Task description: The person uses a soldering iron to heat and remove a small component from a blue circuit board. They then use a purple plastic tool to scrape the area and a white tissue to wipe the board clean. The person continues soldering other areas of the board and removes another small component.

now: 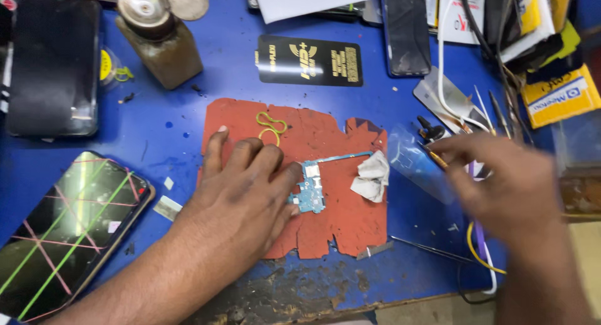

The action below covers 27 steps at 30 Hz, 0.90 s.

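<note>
My left hand (pixel 241 190) lies flat on a worn red mat (pixel 335 225), with its thumb pressing against a small blue circuit board (pixel 310 190). A crumpled white cloth (pixel 372 175) rests just right of the board. My right hand (pixel 501 184) is blurred over the right side of the blue table (pixel 175 131). Its fingers are closed on a thin tool with a yellow-orange tip (pixel 436 159), which points toward the cloth. A yellow rubber band (pixel 270 126) lies on the mat's upper part.
A phone with a cracked, striped screen (pixel 69 228) lies at the lower left, a dark phone (pixel 55 62) at the upper left. A brown bottle (pixel 159 40), a black packet (pixel 310 61), tweezers (pixel 429 248), cables and tools crowd the back and right.
</note>
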Motion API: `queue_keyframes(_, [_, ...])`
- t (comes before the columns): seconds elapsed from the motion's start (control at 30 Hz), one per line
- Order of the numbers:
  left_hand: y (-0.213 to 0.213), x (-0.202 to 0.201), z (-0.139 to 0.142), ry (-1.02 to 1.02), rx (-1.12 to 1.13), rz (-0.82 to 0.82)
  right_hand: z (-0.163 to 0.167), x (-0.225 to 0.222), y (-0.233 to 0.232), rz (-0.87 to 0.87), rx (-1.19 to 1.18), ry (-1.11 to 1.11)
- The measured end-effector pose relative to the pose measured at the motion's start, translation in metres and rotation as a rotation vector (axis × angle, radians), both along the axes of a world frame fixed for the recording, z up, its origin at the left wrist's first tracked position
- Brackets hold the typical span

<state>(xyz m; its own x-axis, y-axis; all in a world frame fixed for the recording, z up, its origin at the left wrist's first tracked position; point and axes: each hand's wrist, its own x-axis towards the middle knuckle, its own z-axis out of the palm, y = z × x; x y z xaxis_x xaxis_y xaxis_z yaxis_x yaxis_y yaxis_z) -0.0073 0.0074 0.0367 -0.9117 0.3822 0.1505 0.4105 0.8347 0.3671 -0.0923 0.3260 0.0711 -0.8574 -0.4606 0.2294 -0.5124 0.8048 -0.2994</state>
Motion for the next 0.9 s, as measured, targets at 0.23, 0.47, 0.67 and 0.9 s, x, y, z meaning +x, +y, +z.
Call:
queue_keyframes(0.23, [0.005, 0.000, -0.001, 0.068, 0.012, 0.011, -0.023, 0.032, -0.053, 0.206, 0.035, -0.045])
queue_keyframes(0.47, [0.003, 0.000, -0.001, 0.055, 0.016, 0.022, -0.026, 0.047, 0.011, -0.140, -0.011, 0.186])
queue_keyframes(0.67, [0.000, 0.001, -0.001, 0.103, 0.016, 0.014, -0.040, 0.073, 0.056, -0.486, -0.112, 0.156])
queue_keyframes(0.9, [0.001, 0.000, 0.000, 0.033, 0.006, 0.013, -0.063, 0.078, 0.091, -0.747, -0.636, -0.173])
